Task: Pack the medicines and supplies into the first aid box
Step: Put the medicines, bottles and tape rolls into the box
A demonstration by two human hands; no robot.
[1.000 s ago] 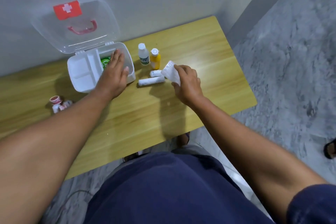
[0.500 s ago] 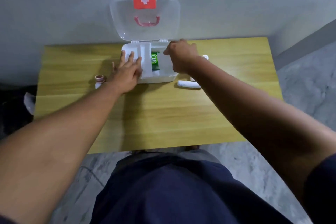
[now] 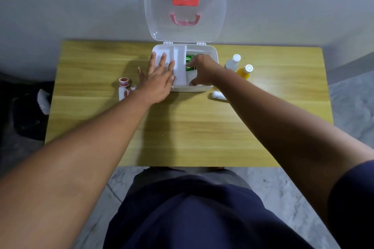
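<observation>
The white first aid box [image 3: 215, 54] stands open at the table's far edge, its clear lid [image 3: 185, 26] with a red cross leaning on the wall. My left hand [image 3: 157, 81] lies flat, fingers spread, on the box's left compartments. My right hand [image 3: 202, 70] reaches into the right compartment over a green pack [image 3: 189, 59], its fingers and thumb curled around a white packet [image 3: 189, 76] that is mostly hidden. A white bottle [image 3: 232, 62] and a yellow bottle [image 3: 243, 73] stand right of the box. A white bandage roll [image 3: 218, 95] lies by its front right corner.
A red-and-white tape roll [image 3: 123, 82] and a small white item [image 3: 122, 94] lie left of my left wrist. The wooden table [image 3: 182, 127] ends at the wall behind the box. Dark objects [image 3: 26, 115] sit on the floor to the left.
My right hand carried the white packet from beside the bottles into the box's right compartment. My left hand shifted from the right compartment to the left ones. The view swung to centre on the box.
</observation>
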